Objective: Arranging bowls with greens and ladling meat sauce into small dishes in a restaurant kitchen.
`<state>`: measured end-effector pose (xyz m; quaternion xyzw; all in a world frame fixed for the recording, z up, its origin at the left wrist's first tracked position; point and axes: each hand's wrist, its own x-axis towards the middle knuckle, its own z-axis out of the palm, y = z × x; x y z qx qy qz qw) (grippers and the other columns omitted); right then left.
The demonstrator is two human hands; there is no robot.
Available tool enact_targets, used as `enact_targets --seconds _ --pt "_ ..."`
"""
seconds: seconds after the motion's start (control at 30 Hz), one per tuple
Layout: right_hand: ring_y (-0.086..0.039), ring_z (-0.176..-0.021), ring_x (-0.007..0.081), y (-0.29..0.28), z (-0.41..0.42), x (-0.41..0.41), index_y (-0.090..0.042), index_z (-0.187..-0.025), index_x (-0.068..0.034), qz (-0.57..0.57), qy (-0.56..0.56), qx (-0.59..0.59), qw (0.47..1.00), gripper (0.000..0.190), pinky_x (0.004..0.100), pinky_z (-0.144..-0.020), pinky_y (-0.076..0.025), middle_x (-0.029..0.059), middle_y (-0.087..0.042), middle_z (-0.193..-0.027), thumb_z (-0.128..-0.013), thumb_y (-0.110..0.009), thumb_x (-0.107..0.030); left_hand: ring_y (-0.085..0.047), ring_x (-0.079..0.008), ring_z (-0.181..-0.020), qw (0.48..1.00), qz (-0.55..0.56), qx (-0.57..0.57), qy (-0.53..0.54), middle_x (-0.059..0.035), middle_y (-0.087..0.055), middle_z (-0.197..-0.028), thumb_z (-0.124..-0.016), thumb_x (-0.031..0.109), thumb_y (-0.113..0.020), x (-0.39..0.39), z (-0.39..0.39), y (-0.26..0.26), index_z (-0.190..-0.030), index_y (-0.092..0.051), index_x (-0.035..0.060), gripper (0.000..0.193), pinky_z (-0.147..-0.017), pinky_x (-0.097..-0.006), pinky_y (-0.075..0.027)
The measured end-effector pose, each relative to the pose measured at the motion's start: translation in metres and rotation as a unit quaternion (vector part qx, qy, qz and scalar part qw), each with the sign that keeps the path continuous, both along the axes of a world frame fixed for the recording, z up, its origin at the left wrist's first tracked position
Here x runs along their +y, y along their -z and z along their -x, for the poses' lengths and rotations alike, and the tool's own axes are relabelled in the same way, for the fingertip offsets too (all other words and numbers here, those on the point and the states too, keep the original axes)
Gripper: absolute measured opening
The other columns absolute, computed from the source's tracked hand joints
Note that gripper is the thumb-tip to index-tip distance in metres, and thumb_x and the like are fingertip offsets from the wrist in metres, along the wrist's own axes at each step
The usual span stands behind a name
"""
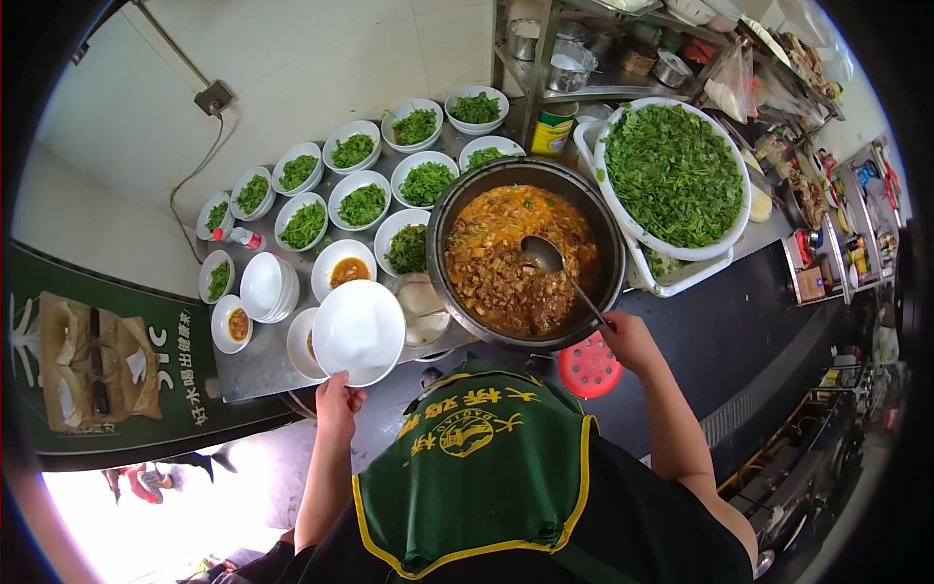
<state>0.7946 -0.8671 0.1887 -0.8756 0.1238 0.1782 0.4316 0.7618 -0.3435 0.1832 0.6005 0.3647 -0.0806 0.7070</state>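
My left hand [341, 404] grips the near rim of an empty white bowl [360, 332], which partly hides a bowl [299, 343] with brown sauce in it. My right hand [629, 340] is closed around the handle of a metal ladle [543, 254]. The ladle's head rests in a large dark pot [620, 270] of chunky brown stew [503, 285] with orange oil on top. Left of the pot, two more bowls hold sauce: one [349, 271] beside the pot and one [238, 325] at the table's left end.
Several white bowls of chopped green herbs [361, 204] stand along the wall. A stack of bowls [268, 287] and a red-capped bottle [241, 236] are at the left. A large basin of herbs [675, 175] sits right of the pot. A red stool [589, 367] stands below the pot.
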Motion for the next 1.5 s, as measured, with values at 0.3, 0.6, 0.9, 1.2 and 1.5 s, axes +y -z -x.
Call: enact_targets --seconds 0.3,0.6,0.9,1.2,1.5 --pt "-0.065 -0.076 0.0461 -0.005 0.008 0.058 -0.061 -0.090 -0.002 0.185 -0.085 -0.159 0.966 0.018 0.0543 -0.068 -0.051 0.0241 -0.066 -0.077 -0.091 -0.059 -0.019 -0.051 -0.0112 -0.049 0.998 -0.028 0.001 0.053 -0.0073 -0.062 -0.063 -0.091 0.028 -0.059 0.002 -0.007 0.006 -0.088 -0.063 0.0032 0.025 -0.047 -0.0245 -0.037" --pt "-0.065 -0.074 0.0444 0.015 -0.012 0.084 -0.060 -0.086 0.000 0.213 -0.049 -0.168 0.961 0.020 0.0571 -0.068 -0.050 0.0261 -0.065 -0.074 -0.093 -0.055 -0.018 -0.051 -0.0115 -0.049 0.998 -0.035 0.007 0.045 -0.0079 -0.062 -0.063 -0.091 0.027 -0.060 -0.004 0.000 0.007 -0.091 -0.062 0.0026 0.025 -0.048 -0.0247 -0.038" --pt "-0.047 -0.047 0.0101 0.038 -0.030 0.056 -0.068 -0.092 -0.003 -0.263 0.149 0.107 0.947 0.020 0.0263 -0.043 -0.035 0.0022 -0.056 -0.065 -0.093 -0.063 -0.022 -0.049 -0.0109 -0.049 0.998 -0.040 0.005 0.054 -0.0081 -0.061 -0.063 -0.092 0.028 -0.059 -0.006 0.003 0.005 -0.088 -0.062 0.0019 0.027 -0.048 -0.0248 -0.037" --pt "-0.046 -0.045 0.0087 0.016 -0.013 0.026 -0.065 -0.106 0.003 -0.417 0.157 0.131 0.886 0.024 0.0210 -0.040 -0.033 0.0030 -0.057 -0.068 -0.097 -0.058 -0.019 -0.049 -0.0103 -0.049 0.997 -0.043 0.008 0.065 -0.0068 -0.062 -0.063 -0.093 0.028 -0.058 -0.005 0.004 0.004 -0.085 -0.063 0.0032 0.026 -0.048 -0.0244 -0.038" --pt "-0.046 -0.047 0.0093 0.001 -0.013 0.041 -0.066 -0.097 0.001 -0.349 0.139 0.128 0.918 0.020 0.0231 -0.042 -0.036 0.0021 -0.056 -0.066 -0.099 -0.056 -0.017 -0.049 -0.0123 -0.051 0.996 -0.045 0.016 0.075 -0.0086 -0.061 -0.064 -0.090 0.030 -0.059 -0.003 -0.003 0.015 -0.089 -0.063 0.0025 0.028 -0.049 -0.0256 -0.038"
